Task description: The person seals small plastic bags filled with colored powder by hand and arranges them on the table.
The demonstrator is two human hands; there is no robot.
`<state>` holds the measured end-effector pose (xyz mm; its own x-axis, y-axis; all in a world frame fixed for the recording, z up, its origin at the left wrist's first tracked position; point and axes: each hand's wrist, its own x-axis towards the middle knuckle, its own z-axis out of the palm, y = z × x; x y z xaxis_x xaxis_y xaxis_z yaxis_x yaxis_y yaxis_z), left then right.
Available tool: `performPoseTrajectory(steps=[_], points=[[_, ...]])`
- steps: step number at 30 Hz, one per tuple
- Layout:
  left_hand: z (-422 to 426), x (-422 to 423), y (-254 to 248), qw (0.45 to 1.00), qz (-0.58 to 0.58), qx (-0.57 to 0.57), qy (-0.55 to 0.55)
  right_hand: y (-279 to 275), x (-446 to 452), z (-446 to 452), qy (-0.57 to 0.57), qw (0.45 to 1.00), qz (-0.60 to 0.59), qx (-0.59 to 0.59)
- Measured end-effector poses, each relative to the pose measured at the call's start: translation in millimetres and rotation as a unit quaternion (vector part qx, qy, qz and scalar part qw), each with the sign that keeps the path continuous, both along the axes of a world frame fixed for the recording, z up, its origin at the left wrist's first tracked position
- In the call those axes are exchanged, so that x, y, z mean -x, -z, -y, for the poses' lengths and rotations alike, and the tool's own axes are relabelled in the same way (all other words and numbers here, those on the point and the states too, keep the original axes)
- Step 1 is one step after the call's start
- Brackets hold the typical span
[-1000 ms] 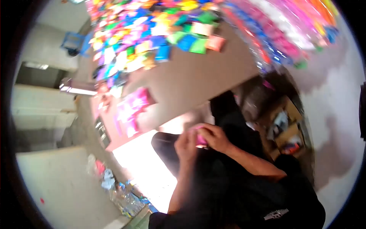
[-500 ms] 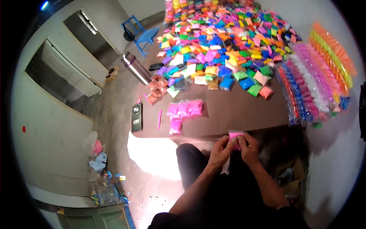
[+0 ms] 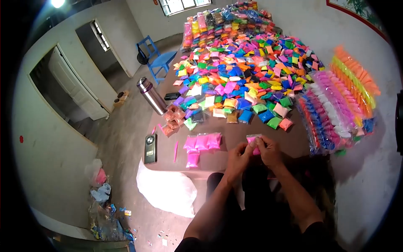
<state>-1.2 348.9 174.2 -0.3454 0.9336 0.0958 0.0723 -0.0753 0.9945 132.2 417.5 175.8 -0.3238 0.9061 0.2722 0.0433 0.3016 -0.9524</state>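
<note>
Between my two hands is a small pink packet [image 3: 254, 143] in clear plastic, held near the table's front edge. My left hand [image 3: 238, 160] pinches its left side, and my right hand [image 3: 270, 151] grips the right side with the thumb on top. Left of my hands, several pink packets [image 3: 202, 142] lie in a row on the brown table [image 3: 235, 131], with one more pink packet [image 3: 192, 160] below them. A thin pink stick [image 3: 176, 151] rests beside these.
A huge pile of coloured packets [image 3: 247, 80] covers the far table. Long plastic sleeves of packets [image 3: 331, 113] lie at right. A steel thermos [image 3: 152, 96], orange-brown packets [image 3: 173, 117] and a dark device [image 3: 150, 148] stand at left. A white sack [image 3: 166, 189] sits on the floor.
The camera view has tilted up, so the window and far packets show more. My hands, still on the pink packet, have moved forward over the table's edge.
</note>
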Motion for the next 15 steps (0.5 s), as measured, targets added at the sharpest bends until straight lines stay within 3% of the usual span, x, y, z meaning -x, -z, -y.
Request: performPoseTrajectory(steps=[3,4,5,9,13,15], points=[[-3,7,-4,0.999,0.029,0.014,-0.005,12,-1,-23,0.000,1.000,0.008,-0.008],[-4,13,1,0.998,0.041,0.033,0.040,9,-2,-24,0.003,1.000,0.008,-0.011],[-6,17,7,0.994,0.052,0.054,0.083,7,-2,-22,0.016,0.998,0.053,0.000],[-9,18,17,0.996,0.036,0.054,0.059,19,0,-23,0.036,0.988,0.151,0.013],[-10,12,21,0.998,-0.053,0.017,0.000,14,-2,-23,0.016,0.989,0.145,-0.018],[-12,12,24,0.997,-0.078,0.008,-0.010,9,-2,-22,-0.009,0.996,0.085,-0.011]])
